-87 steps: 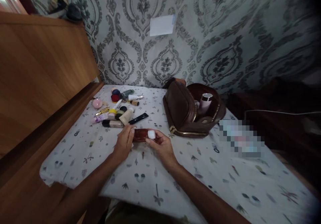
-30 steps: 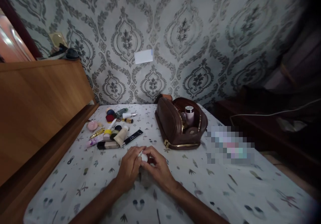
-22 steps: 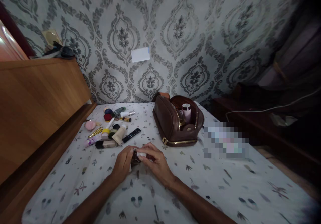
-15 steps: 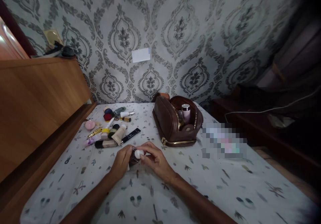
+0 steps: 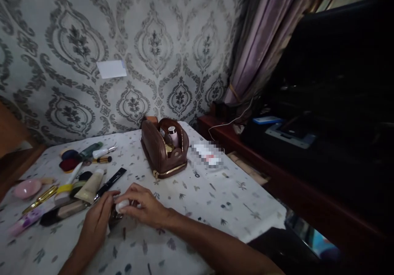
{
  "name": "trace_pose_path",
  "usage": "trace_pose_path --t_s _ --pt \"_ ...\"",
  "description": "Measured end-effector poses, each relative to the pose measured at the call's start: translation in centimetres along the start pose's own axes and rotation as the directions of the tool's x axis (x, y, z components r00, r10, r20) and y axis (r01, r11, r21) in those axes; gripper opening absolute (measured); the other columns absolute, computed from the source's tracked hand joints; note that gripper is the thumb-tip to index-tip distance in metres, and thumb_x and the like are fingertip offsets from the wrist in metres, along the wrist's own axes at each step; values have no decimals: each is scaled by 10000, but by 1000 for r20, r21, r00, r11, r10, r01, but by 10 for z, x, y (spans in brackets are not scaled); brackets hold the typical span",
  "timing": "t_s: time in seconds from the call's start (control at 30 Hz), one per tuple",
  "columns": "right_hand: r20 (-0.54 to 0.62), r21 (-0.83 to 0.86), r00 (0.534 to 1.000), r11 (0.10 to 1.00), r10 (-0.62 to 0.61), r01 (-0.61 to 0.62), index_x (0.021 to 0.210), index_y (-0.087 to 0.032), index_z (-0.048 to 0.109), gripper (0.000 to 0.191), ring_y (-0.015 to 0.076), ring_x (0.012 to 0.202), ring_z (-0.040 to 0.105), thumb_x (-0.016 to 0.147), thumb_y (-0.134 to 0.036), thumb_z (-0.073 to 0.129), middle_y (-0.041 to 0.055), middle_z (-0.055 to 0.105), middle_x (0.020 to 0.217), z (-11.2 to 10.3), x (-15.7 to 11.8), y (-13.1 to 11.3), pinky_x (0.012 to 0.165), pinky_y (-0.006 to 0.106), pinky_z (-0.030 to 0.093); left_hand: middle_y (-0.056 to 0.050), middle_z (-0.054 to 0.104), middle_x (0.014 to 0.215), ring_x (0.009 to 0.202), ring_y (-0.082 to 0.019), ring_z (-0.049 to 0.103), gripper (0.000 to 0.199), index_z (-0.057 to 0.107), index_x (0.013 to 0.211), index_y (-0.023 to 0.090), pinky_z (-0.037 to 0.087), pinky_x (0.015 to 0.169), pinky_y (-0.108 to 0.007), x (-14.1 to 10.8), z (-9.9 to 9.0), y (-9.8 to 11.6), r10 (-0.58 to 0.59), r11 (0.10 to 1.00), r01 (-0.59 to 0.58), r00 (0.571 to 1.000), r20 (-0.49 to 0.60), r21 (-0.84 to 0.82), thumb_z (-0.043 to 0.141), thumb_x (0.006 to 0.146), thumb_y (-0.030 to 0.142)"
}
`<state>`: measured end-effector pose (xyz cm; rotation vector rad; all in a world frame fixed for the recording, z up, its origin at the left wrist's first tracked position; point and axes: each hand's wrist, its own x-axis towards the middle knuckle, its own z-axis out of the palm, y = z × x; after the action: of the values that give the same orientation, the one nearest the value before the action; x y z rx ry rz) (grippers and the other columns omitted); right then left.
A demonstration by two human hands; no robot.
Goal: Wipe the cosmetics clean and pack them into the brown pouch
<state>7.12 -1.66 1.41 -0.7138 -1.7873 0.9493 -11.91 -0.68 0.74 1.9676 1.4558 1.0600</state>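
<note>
My left hand point(image 5: 97, 216) is closed round a small dark, shiny bottle point(image 5: 115, 219) low over the front of the table. The thumb and fingers of my right hand point(image 5: 147, 206) pinch the bottle's white cap point(image 5: 123, 205). Whether the cap is loose or seated I cannot tell, and my fingers hide part of the bottle. Just beyond my hands lie a black tube point(image 5: 111, 183) and a beige squeeze tube point(image 5: 90, 186). A brown leather cosmetic bag point(image 5: 154, 152) stands unzipped farther back, with a pink bottle with a silver cap point(image 5: 172, 136) upright inside.
Several cosmetics lie at the left, among them a pink round dish point(image 5: 27, 189), a gold tube point(image 5: 40, 199) and a dark red puff point(image 5: 69, 165). A blurred-out item point(image 5: 207, 155) lies right of the bag. A dark red ledge point(image 5: 215, 129) with a white cable borders the right.
The view has swung to the right, so table, bag and cosmetics appear farther left. Both hands keep their hold on the bottle and its cap.
</note>
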Motion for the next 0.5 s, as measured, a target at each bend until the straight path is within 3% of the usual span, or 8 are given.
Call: trace_pose_path --t_s 0.23,0.5 --pt "-118 -18 993 1000 12 -15 934 -201 686 402 126 712 507 816 -583 645 0 525 808 7 -1 3 664 239 441 -83 738 997 933 -249 688 474 643 1010 187 559 824 -356 -3 7 27 79 997 -77 995 -67 26 330 931 535" --pt "-246 -22 964 994 98 -107 856 -199 603 239 122 691 481 826 -427 670 -14 528 797 9 -3 4 616 226 408 -89 717 1024 944 -234 668 418 643 1011 183 526 852 -340 3 18 21 208 976 -207 978 -1 71 338 951 462"
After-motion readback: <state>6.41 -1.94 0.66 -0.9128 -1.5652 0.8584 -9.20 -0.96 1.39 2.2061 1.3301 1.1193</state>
